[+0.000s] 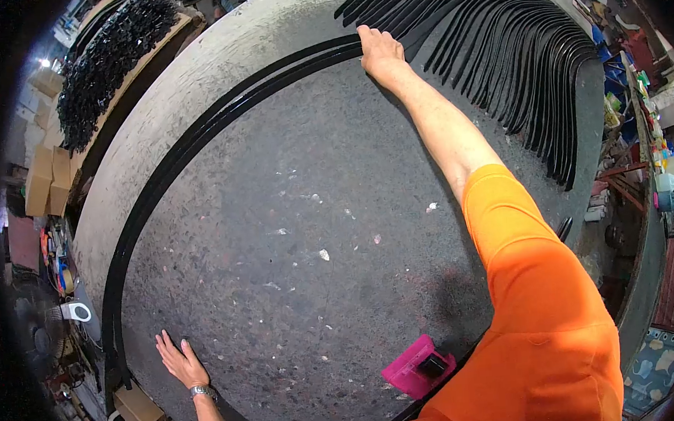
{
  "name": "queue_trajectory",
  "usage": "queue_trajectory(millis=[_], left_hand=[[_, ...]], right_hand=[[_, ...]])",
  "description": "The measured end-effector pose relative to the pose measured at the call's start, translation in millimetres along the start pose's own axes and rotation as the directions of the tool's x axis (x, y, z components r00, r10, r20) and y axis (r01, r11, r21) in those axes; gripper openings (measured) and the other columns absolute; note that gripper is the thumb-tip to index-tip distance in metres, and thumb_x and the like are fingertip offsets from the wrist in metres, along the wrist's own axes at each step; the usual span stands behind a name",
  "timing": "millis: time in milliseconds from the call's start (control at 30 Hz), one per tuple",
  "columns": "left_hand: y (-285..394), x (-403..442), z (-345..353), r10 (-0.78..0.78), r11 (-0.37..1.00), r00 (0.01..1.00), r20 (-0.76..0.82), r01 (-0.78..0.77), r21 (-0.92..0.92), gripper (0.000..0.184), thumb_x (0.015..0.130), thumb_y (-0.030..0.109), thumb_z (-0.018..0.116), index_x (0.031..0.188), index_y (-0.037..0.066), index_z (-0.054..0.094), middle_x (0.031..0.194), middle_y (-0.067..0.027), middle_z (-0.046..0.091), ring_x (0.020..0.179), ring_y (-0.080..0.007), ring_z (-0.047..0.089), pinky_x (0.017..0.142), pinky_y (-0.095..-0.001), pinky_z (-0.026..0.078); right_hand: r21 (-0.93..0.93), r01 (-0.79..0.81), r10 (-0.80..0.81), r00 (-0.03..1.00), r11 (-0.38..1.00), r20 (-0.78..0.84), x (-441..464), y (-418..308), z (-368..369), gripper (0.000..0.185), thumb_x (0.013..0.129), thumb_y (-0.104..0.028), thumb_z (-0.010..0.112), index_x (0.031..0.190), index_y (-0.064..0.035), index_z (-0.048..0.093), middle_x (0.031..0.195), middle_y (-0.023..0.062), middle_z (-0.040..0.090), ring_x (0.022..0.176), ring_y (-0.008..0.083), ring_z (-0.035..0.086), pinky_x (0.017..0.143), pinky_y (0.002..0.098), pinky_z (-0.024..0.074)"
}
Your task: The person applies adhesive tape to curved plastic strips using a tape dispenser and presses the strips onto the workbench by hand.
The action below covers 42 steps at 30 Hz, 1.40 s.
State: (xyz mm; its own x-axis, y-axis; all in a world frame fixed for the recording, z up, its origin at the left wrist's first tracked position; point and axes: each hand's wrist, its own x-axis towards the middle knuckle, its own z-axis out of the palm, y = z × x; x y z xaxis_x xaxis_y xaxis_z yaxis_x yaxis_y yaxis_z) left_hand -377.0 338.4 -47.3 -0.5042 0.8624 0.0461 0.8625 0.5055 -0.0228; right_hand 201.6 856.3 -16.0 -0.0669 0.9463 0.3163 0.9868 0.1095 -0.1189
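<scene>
Two long black strips (185, 139) run in a curve along the far and left side of the dark worktable (297, 182). At their far end my right hand (381, 53) is closed on them, arm stretched out. My left hand (182, 361) lies on the tabletop at the lower left, fingers spread, holding nothing, to the right of the strips' near end. Beyond my right hand, many black strips (489, 58) lie side by side in a fan at the upper right of the table.
A pink holder (409, 373) with a black object in it is near the table's front edge. A heap of black pieces (112, 62) fills a board at the upper left. Cardboard boxes (38, 180) stand beyond the left edge, another box (138, 411) at the lower left.
</scene>
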Motion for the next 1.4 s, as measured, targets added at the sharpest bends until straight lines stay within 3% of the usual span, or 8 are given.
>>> queue_trajectory(millis=[433,633,800,900,1000,1100,1267,1400], left_hand=[[0.3,0.3,0.1,0.006,1.0,1.0,-0.007,-0.006,-0.022,0.061,0.104,0.047,0.038,0.156,0.017,0.031,0.164,-0.0101,0.023,0.151,-0.0343,0.02,0.119,-0.0562,0.014],[-0.5,-1.1,-1.2,0.03,1.0,0.999,-0.025,-0.029,0.005,0.061,0.103,0.043,0.042,0.156,0.015,0.031,0.163,-0.0112,0.025,0.15,-0.0341,0.021,0.119,-0.056,0.015],[41.6,9.8,-34.1,0.076,0.995,0.991,-0.114,-0.082,-0.052,0.057,0.089,0.031,0.064,0.14,0.009,0.053,0.146,-0.0184,0.05,0.136,-0.0381,0.044,0.11,-0.0508,0.034],[23.4,3.2,-20.2,0.077,0.995,0.979,-0.189,-0.088,-0.054,0.06,0.089,0.042,0.062,0.14,0.013,0.051,0.149,-0.017,0.046,0.138,-0.0373,0.041,0.109,-0.0558,0.034],[8.9,-2.4,0.8,0.015,0.999,0.984,-0.18,-0.02,-0.025,0.059,0.093,0.045,0.059,0.142,0.013,0.049,0.151,-0.0155,0.042,0.14,-0.0368,0.037,0.11,-0.0552,0.031],[-23.1,18.1,3.1,-0.145,0.946,0.968,-0.207,0.075,-0.314,0.055,0.095,0.042,0.058,0.14,0.013,0.049,0.147,-0.0147,0.045,0.137,-0.0362,0.039,0.11,-0.0552,0.031],[-112.5,94.5,-21.3,-0.363,0.889,0.805,-0.47,0.45,0.084,0.059,0.082,0.01,0.065,0.137,0.021,0.048,0.143,-0.0081,0.046,0.133,-0.0287,0.044,0.105,-0.0536,0.031],[-164.6,131.3,-37.0,-0.349,0.864,0.895,-0.276,0.422,0.274,0.067,0.084,0.009,0.064,0.145,0.028,0.042,0.138,-0.0032,0.052,0.13,-0.0241,0.048,0.11,-0.059,0.025]], right_hand=[[-0.026,-0.019,0.02,0.998,0.999,0.063,9.9,7.4,0.2,0.046,0.086,-0.009,0.064,0.13,-0.0088,0.049,0.112,0.0172,0.069,0.106,0.0362,0.067,0.087,0.0485,0.0541],[-0.061,0.005,-0.004,1.0,0.998,0.022,11.6,12.8,3.5,0.032,0.088,-0.015,0.062,0.118,-0.0097,0.05,0.11,0.0154,0.069,0.102,0.0371,0.068,0.085,0.0489,0.0548],[0.012,-0.001,0.001,1.0,1.0,-0.001,-31.3,-20.1,-56.5,0.049,0.092,-0.017,0.06,0.14,-0.016,0.05,0.131,0.0167,0.061,0.12,0.0351,0.06,0.1,0.0483,0.0493],[0.168,0.333,-0.306,0.937,0.928,-0.171,-51.5,-2.5,-2.2,0.056,0.096,-0.027,0.059,0.148,-0.0159,0.043,0.141,0.0151,0.055,0.13,0.0319,0.052,0.106,0.0426,0.0429],[0.159,0.411,-0.417,0.909,0.898,0.008,-143.2,-46.6,-7.2,0.057,0.098,-0.033,0.056,0.15,-0.0175,0.042,0.142,0.0151,0.054,0.132,0.0351,0.048,0.108,0.0467,0.0381],[-0.038,0.474,-0.465,0.874,0.88,0.143,-211.8,-66.5,-4.8,0.052,0.103,-0.03,0.045,0.153,-0.0176,0.039,0.154,0.015,0.041,0.144,0.0331,0.035,0.116,0.047,0.0275],[-0.019,0.44,-0.43,0.884,0.898,0.182,-222.5,-72.6,-12.3,0.05,0.104,-0.032,0.04,0.153,-0.0213,0.039,0.159,0.0101,0.035,0.148,0.0307,0.028,0.119,0.0499,0.0204],[-0.03,0.433,-0.42,0.887,0.901,0.191,-221.0,-78.2,-18.6,0.05,0.104,-0.031,0.039,0.152,-0.0198,0.039,0.159,0.01,0.035,0.148,0.0305,0.029,0.119,0.0492,0.0205]])
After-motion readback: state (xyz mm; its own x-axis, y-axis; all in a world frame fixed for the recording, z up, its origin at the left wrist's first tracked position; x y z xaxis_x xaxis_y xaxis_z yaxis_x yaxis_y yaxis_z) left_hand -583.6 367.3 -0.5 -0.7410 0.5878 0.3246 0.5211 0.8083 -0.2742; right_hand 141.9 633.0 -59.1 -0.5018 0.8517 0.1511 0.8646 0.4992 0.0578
